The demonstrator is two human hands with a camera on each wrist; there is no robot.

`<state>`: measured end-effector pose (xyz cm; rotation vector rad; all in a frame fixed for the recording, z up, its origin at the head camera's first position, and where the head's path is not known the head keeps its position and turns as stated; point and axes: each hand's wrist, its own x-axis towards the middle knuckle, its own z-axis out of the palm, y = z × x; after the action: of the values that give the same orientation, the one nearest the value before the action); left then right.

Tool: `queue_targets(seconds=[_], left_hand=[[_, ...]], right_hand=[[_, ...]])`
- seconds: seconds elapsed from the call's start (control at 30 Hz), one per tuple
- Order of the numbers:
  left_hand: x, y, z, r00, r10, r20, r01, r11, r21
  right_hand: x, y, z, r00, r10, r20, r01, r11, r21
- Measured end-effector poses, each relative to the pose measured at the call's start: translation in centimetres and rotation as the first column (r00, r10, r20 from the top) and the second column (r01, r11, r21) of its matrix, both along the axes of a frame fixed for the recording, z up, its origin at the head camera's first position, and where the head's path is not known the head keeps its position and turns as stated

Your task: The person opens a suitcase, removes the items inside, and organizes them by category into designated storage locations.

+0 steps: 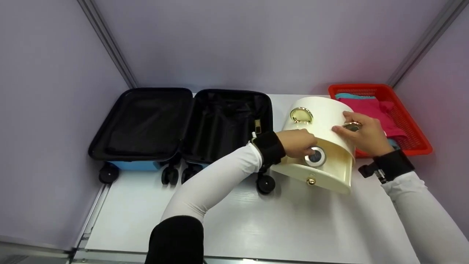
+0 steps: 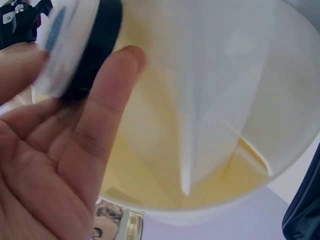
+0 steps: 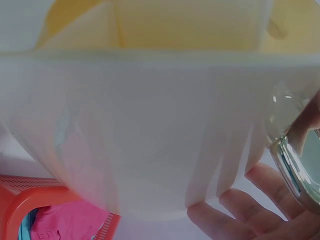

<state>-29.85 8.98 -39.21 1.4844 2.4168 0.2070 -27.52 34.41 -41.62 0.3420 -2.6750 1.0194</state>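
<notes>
A round white storage box (image 1: 326,113) with gold fittings stands right of the suitcase, its curved drawer (image 1: 322,180) with a gold knob pulled out toward me. My left hand (image 1: 298,143) is over the open drawer and pinches a small round jar (image 1: 316,157) with a pale rim and dark centre. In the left wrist view the jar (image 2: 82,50) shows a black band, between the thumb and fingers. My right hand (image 1: 366,134) grips the box's right side around a gold ring handle (image 1: 352,126); its fingertips (image 3: 205,215) touch the white wall in the right wrist view.
An open suitcase (image 1: 141,124) with black lining and wheels lies on the white table (image 1: 234,227) to the left. Behind the box at right, a red basket (image 1: 421,141) holds pink cloth (image 1: 370,110) and blue cloth. Pale panels enclose the back and sides.
</notes>
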Motion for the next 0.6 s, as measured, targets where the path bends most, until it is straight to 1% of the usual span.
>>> queue_targets(seconds=[0.13, 0.3, 0.37, 0.43, 0.5, 0.6], left_hand=[[0.1, -0.1, 0.0, 0.999, 0.038, -0.014, -0.038, 0.999, -0.013], [0.1, -0.3, -0.2, 0.997, 0.063, -0.033, -0.063, 0.998, -0.019], [0.2, -0.5, -0.1, 0.998, 0.061, -0.036, -0.061, 0.998, -0.014], [0.3, -0.8, 0.0, 0.998, 0.052, -0.025, -0.052, 0.999, 0.0], [0.4, -1.2, 0.2, 0.999, 0.041, -0.015, -0.04, 0.999, 0.027], [0.6, -1.9, 0.8, 1.0, 0.019, 0.006, -0.02, 0.995, 0.096]], right_hand=[[-0.1, 0.1, -0.1, 1.0, 0.0, -0.01, 0.0, 1.0, -0.004], [-0.1, 0.2, -0.1, 1.0, -0.001, -0.008, 0.001, 1.0, -0.006], [-0.2, 0.2, -0.2, 1.0, -0.002, -0.007, 0.001, 1.0, -0.005], [-0.2, 0.2, -0.2, 1.0, -0.001, -0.005, 0.001, 1.0, -0.003], [-0.2, 0.2, -0.2, 1.0, -0.003, -0.001, 0.003, 1.0, 0.0], [-0.2, 0.3, -0.1, 1.0, -0.005, 0.0, 0.005, 1.0, 0.003]])
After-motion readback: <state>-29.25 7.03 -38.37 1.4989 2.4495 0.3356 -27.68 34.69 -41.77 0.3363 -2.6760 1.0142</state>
